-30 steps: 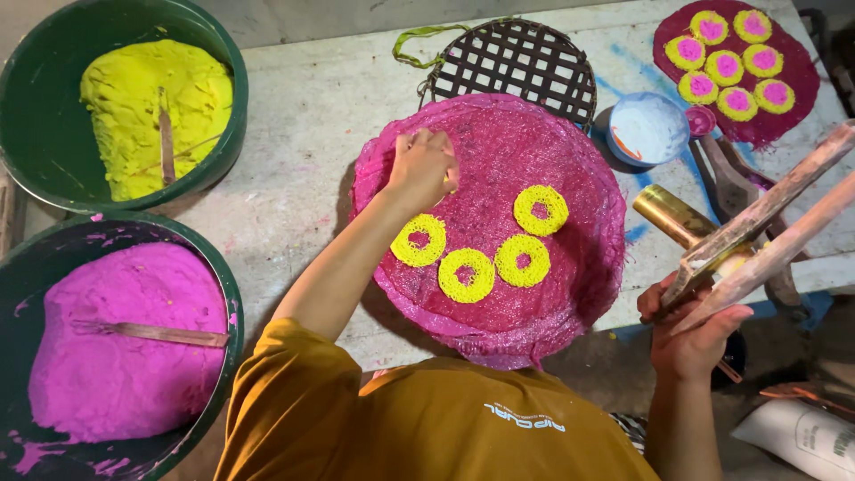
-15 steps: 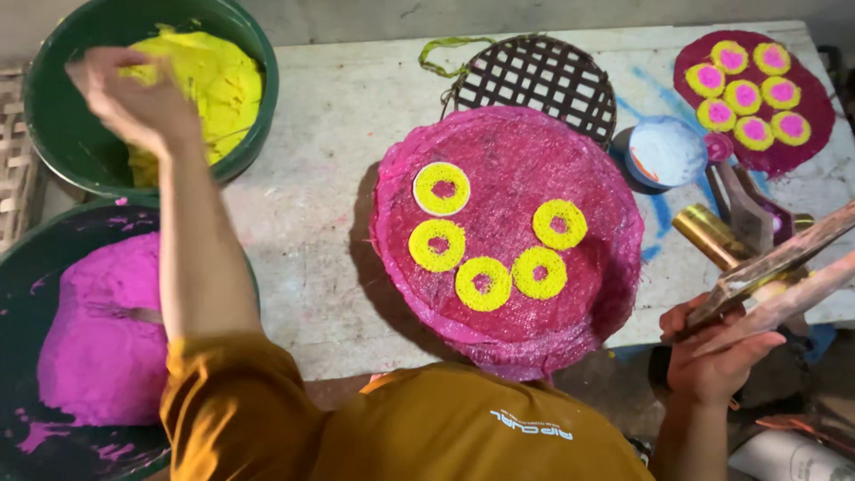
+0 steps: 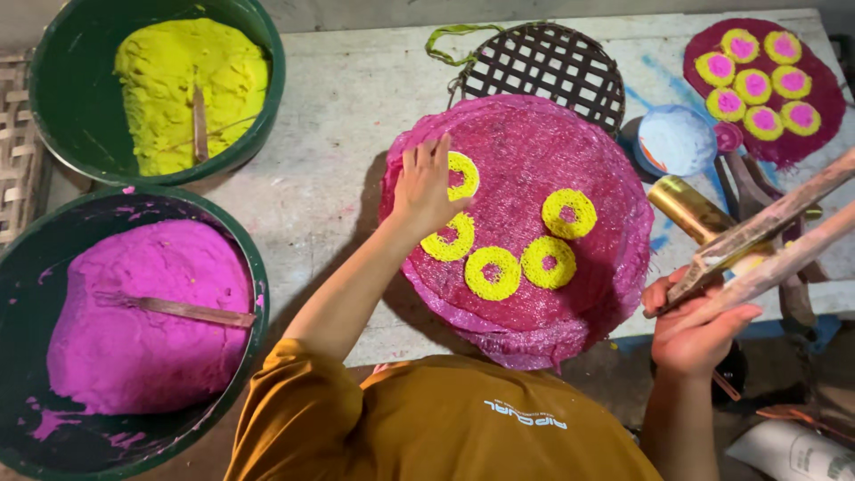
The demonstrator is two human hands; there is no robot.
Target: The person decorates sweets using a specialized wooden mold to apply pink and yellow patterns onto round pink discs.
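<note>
1. The left hand (image 3: 426, 185) lies flat, fingers spread and released, on the round magenta mat of pressed strands (image 3: 525, 223) in the middle of the grey bench (image 3: 329, 134); its fingertips touch the uppermost yellow strand ring (image 3: 463, 175).
2. Four more rings lie on the mat, among them a second ring (image 3: 450, 239) by the wrist; the step in hand looks like pressing a ring into place.
3. The right hand (image 3: 695, 330) is clenched on two long wooden sticks (image 3: 766, 240) (held off the bench edge).
4. More rings would need yellow paste from the green basin (image 3: 258, 107); the pink basin (image 3: 249, 267) stands nearer.
</note>
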